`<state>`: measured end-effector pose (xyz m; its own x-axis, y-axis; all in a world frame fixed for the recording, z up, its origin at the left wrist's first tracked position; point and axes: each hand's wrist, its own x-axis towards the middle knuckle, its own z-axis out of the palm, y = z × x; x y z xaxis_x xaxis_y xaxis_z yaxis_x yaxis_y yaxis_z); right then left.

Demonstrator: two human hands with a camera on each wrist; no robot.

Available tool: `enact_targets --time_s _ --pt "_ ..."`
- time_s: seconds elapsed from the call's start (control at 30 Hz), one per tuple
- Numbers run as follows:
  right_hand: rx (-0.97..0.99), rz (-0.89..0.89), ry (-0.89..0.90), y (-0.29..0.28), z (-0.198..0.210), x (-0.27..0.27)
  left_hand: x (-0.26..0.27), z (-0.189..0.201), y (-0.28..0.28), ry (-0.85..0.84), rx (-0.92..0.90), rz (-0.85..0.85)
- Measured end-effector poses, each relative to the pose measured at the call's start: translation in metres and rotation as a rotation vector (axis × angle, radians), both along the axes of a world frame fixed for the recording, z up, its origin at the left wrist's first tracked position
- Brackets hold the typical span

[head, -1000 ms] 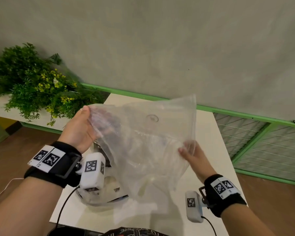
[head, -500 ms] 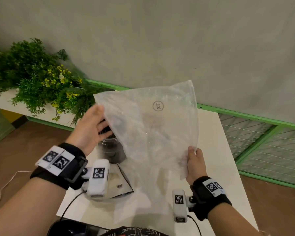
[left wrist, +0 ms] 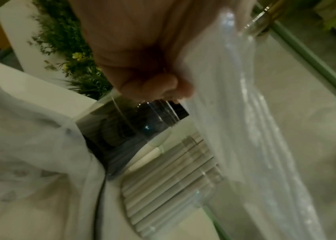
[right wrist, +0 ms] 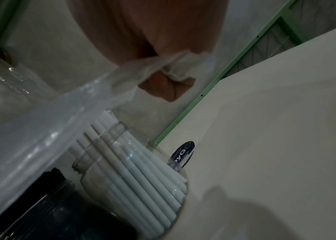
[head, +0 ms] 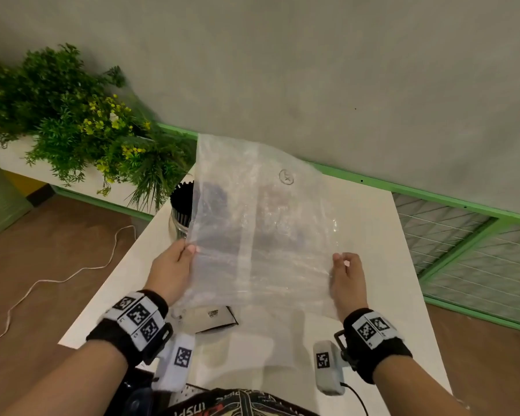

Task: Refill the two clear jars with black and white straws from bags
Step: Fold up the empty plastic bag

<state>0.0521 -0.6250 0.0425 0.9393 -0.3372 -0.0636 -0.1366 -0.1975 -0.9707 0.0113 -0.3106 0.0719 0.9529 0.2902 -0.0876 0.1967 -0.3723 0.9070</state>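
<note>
A white table [head: 373, 235] stood against a grey wall [head: 312, 70] with green trim; a planter of green foliage [head: 72, 121] occupied the ledge to the left, and a pale cord [head: 57, 277] lay on the brown floor. The left hand [head: 170, 270] pinched the left edge of a clear bag [head: 261, 229], thumb on top. Behind that edge stood a jar of black straws [head: 180, 205]. A dark-edged flat packet [head: 213, 318] lay on the table below the bag. The bag, apparently empty, was held spread above the table between both hands. A jar of white straws [right wrist: 142, 175] stood beside the black one, under the bag. The right hand [head: 347, 279] pinched the bag's right edge.
</note>
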Motion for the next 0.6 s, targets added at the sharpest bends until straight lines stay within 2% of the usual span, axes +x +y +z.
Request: enact_targets --time_s 0.13,0.2,0.3,0.4,0.53,0.6 --pt "0.031 0.184 0.087 -0.009 0.007 -0.003 -0.004 -0.008 0.006 0.091 0.166 -0.056" --pt "0.05 0.259 0.098 -0.016 0.016 0.0 -0.002 -0.005 0.013 0.141 0.14 -0.085" --pt "0.085 0.331 0.091 -0.022 0.03 0.01 0.004 0.008 0.013 -0.003 -0.008 -0.077" --pt "0.092 0.398 0.045 -0.023 0.045 0.019 0.012 0.023 0.009 -0.158 -0.025 -0.024" --pt "-0.04 0.64 0.031 -0.024 0.056 0.023 0.014 0.028 0.009 -0.094 0.087 -0.211" --pt "-0.286 0.751 0.037 -0.024 0.059 0.022 0.013 0.031 0.012 -0.085 0.127 -0.264"
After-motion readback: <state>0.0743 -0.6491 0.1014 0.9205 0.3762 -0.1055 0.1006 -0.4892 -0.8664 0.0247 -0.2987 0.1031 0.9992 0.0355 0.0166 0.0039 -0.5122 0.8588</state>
